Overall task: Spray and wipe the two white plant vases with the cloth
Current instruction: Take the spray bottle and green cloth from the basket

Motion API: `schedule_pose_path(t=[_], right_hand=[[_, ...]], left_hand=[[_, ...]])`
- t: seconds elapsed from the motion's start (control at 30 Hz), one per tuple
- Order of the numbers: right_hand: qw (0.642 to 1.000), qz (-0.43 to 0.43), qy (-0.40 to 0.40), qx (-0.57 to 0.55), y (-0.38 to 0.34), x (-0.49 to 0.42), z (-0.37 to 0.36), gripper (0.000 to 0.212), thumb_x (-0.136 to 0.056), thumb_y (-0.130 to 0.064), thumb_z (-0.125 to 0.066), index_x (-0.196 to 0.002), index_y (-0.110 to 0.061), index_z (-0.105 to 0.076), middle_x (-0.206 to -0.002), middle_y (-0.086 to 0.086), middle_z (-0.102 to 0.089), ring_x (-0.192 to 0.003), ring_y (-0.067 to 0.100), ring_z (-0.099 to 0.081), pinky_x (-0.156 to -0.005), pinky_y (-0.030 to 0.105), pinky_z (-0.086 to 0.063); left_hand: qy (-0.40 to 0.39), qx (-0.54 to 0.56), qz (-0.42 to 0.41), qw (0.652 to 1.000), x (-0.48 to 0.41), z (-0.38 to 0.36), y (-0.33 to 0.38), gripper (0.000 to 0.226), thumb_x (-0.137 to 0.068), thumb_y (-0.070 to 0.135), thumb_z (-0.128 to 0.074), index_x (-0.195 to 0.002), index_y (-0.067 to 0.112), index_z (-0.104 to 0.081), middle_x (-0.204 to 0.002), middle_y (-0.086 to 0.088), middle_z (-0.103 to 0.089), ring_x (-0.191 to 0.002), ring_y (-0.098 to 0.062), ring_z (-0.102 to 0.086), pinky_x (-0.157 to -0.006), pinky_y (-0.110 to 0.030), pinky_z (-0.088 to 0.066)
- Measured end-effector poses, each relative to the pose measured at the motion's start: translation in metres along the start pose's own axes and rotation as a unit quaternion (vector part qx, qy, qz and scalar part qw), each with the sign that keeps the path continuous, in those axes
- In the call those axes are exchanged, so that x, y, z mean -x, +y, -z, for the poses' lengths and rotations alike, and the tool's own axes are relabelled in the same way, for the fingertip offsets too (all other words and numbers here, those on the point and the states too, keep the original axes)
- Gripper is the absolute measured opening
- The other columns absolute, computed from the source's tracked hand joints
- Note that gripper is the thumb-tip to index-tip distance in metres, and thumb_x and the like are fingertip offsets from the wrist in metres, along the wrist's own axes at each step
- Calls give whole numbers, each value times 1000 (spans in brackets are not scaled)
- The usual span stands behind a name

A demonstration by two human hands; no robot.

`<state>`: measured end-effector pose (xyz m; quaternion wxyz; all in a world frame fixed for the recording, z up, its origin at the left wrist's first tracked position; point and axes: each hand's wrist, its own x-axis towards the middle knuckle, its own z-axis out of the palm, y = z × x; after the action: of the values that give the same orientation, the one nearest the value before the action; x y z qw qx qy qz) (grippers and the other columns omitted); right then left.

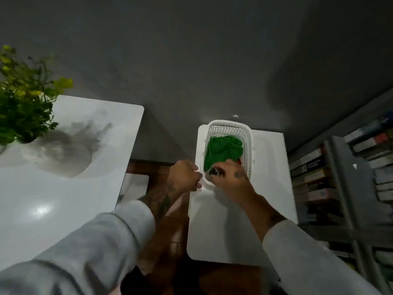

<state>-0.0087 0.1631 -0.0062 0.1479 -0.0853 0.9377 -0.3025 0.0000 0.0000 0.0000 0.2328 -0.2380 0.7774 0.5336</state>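
Probably the main risk is the light white basket [230, 124] tipping or sliding on the small tabletop [234, 231] as something is pulled out, dragging the green cloth [223, 150] along. The left hand [185, 175] grips the basket's near rim. The right hand [230, 177] reaches inside, fingers curled round a small dark object [215, 171], perhaps a sprayer head. The plant [23, 99] stands well apart on the larger tabletop [63, 209], its vase all but hidden.
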Motion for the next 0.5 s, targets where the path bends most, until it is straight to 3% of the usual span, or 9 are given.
schedule_pose_path(t=[0.07,0.17,0.33,0.5], right_hand=[[1000,4,-16,-1,3,-2,1,25,-90,-32,-61,-108,-18,-69,-109,6,-61,-101,23,-54,-83,27,-37],[999,16,-20,19,5,-3,4,24,-92,-32,-57,-107,-17,-67,-108,7,-61,-100,24,-54,-83,28,-38],[998,13,49,24,6,3,22,19,-93,-29,-56,-101,-14,-64,-100,2,-55,-93,20,-54,-80,29,-42],[989,62,110,79,-25,9,58,18,-93,-30,-59,-103,-15,-63,-103,0,-55,-88,10,-47,-84,22,-40]], left_hand=[[-8,29,29,999,-1,-2,4,15,-82,5,-68,-96,4,-63,-83,-16,-72,-64,-22,-73,-49,-27,-57],[-37,90,41,994,-1,-1,5,17,-82,2,-69,-98,-1,-63,-87,-22,-72,-68,-27,-73,-59,-36,-60],[-34,55,31,997,-4,1,4,18,-81,5,-72,-97,1,-68,-90,-18,-73,-78,-26,-73,-76,-40,-60],[-6,-93,-149,984,5,22,2,32,-80,16,-73,-112,12,-68,-102,-4,-71,-96,-18,-67,-96,-37,-51]])
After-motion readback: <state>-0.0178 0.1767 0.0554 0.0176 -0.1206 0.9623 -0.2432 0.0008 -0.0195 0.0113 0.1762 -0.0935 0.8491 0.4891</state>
